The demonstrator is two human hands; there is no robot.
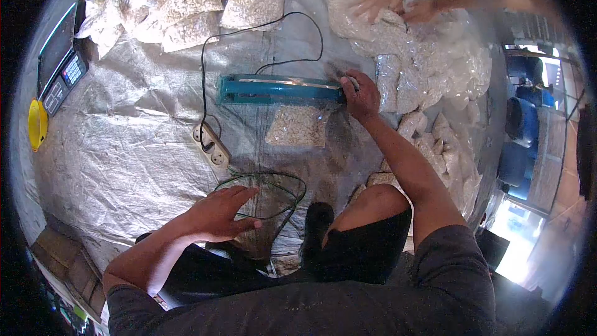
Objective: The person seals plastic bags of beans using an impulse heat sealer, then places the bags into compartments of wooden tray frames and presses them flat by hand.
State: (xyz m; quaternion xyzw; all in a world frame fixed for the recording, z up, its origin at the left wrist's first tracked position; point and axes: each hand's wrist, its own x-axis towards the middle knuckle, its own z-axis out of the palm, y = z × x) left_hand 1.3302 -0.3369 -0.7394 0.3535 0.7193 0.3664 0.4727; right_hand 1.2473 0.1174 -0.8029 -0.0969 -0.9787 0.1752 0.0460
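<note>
A teal bag sealer (280, 91) lies crosswise on the silvery sheet in front of me. My right hand (362, 96) is closed around the black end of its arm. One clear plastic bag of pale, small pieces (297, 127) lies flat against the sealer's near side; whether its upper edge is inside the jaw I cannot tell. My left hand (222, 213) hovers over my lap, fingers stretched and thumb apart, holding nothing. Near it are loops of green cable (292, 188) and a white power strip (211, 145) with a black plug in it.
Filled bags (193, 0) are heaped at the back left, and more bags (444, 155) lie at my right. Another person's hands (388, 3) rest on a large filled plastic bag (348, 22) at the back right. A digital scale (65, 81) and yellow basin (37, 126) stand left.
</note>
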